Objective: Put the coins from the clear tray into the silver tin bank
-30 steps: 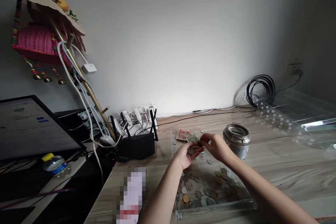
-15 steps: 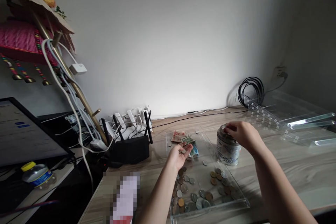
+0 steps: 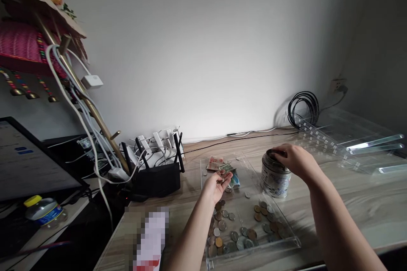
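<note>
My left hand (image 3: 216,184) is palm up above the clear acrylic tray, its fingers curled loosely around a few coins (image 3: 219,181). My right hand (image 3: 294,159) is over a round patterned metal tin (image 3: 276,181), fingertips pinched together at its top. What those fingertips hold, if anything, is hidden. Beneath the left hand, the tray (image 3: 254,245) bears many loose coins (image 3: 222,225), silver and brass coloured. Several banknotes lie at its far end: a reddish one (image 3: 215,163), a green one (image 3: 225,167) and a blue one (image 3: 235,179) partly behind my fingers.
A black router (image 3: 159,181) with antennas stands left of the tray. Farther left are a laptop (image 3: 22,161) and a yellow-capped bottle (image 3: 44,211). Clear acrylic pieces (image 3: 352,144) and a coiled black cable (image 3: 303,109) occupy the back right. White cables (image 3: 73,106) hang from a stand.
My right fingers have shifted slightly at the tin's top, and its rim looks darker. The left fingers have curled a little more over the coins. The whole view has moved slightly.
</note>
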`<state>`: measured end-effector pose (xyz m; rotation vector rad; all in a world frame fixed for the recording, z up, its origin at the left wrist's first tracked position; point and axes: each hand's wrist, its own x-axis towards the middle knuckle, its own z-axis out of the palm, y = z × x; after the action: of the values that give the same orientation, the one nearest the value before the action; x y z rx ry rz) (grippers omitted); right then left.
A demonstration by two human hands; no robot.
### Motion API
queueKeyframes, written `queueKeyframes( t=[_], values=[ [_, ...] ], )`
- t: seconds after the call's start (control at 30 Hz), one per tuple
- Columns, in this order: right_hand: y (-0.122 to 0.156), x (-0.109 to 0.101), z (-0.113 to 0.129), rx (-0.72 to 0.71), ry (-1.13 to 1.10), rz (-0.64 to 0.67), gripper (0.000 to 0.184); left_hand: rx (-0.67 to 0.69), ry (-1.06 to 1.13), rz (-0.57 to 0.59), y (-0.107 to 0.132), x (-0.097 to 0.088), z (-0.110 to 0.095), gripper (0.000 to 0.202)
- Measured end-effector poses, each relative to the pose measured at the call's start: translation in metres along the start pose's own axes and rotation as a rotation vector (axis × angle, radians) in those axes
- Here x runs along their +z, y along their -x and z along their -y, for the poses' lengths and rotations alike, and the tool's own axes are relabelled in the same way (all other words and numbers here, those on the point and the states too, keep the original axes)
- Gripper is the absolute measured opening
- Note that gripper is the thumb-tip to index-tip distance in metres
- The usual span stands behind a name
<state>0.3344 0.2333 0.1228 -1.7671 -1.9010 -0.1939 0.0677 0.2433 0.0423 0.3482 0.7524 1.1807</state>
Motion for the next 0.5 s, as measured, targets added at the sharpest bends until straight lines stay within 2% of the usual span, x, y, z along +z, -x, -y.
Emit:
queueKeyframes(
  t=[0.2,0.33,0.5],
  values=[
    [-0.012,0.004,-0.010,0.017,-0.065,0.150,0.022,0.010,-0.033,0.047,-0.003,-0.002,0.001,0.027],
    [-0.025,0.001,-0.012,-0.062,-0.096,0.248,0.019,0.019,-0.053,0.036,-0.003,-0.004,0.001,0.027],
    [-0.030,0.002,-0.011,-0.072,-0.063,0.244,0.016,0.032,-0.055,0.024,-0.002,-0.003,0.000,0.028]
  ],
)
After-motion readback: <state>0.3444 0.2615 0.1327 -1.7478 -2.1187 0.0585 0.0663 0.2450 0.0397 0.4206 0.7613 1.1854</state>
